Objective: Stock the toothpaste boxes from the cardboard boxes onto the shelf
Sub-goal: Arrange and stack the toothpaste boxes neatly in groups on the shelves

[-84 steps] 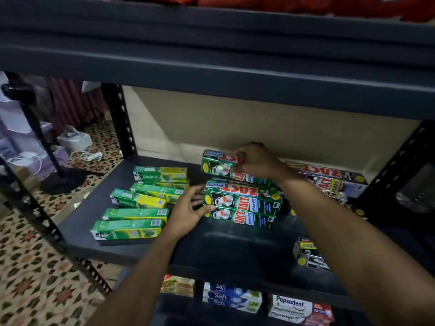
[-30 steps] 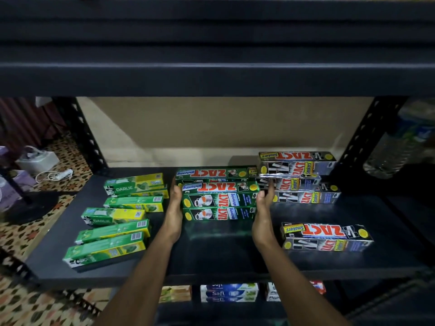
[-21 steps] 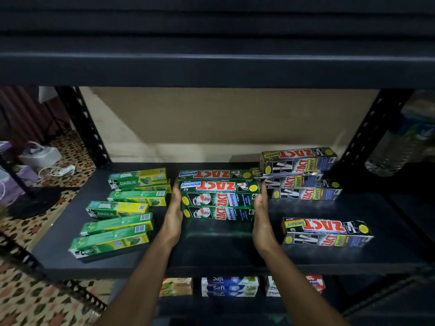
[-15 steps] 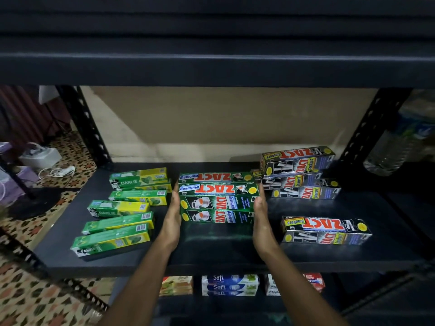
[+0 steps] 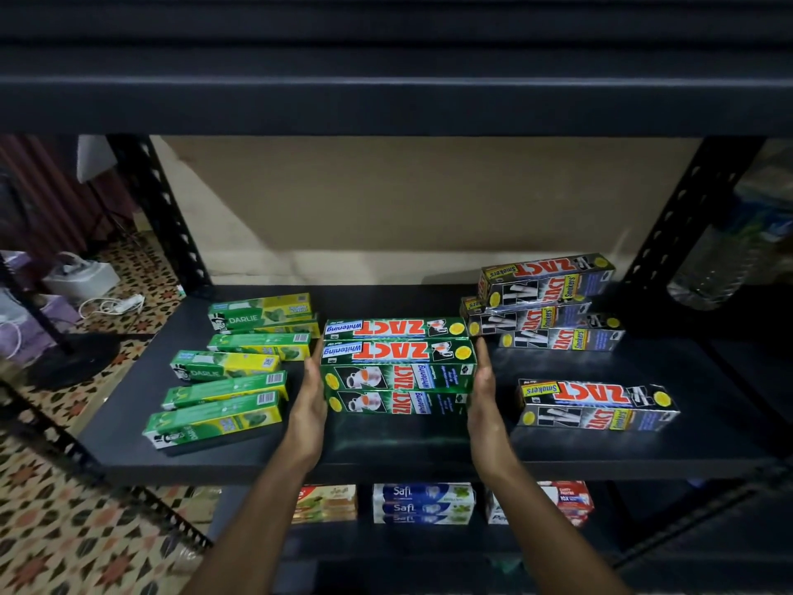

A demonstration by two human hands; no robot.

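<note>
Dark metal shelf [image 5: 429,448], mid-tier: left hand [image 5: 310,401] and right hand [image 5: 481,390] flat-palmed against either end of the green ZACT stack [image 5: 399,377], fingers straight, pressing not gripping, likely squaring it between the Darlie boxes [image 5: 223,380] and Smokers boxes [image 5: 596,405]

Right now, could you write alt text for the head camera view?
Two hands, left and right, press flat against the ends of a green Zact stack on a dark shelf, between Darlie boxes and silver Zact Smokers boxes.
</note>
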